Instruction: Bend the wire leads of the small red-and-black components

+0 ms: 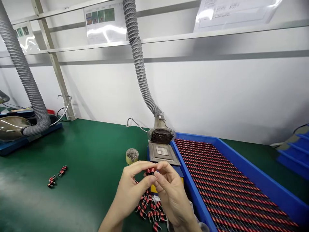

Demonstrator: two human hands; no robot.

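My left hand [131, 190] and my right hand [170, 191] meet above the green bench [91, 167], fingertips pinched together on one small red-and-black wound coil [151, 170]. Below the hands lies a loose pile of several similar coils [151, 211] with bent wire legs. A few more coils [56, 176] lie apart at the left. Just behind the hands sits a small square solder pot [162, 152].
A blue tray [253, 180] filled with rows of red-and-black coils stands at the right. A grey fume hose [140, 67] ends in a fan hood over the pot. A small round tin [132, 156] sits left of it. A second hose [26, 83] and blue base are far left.
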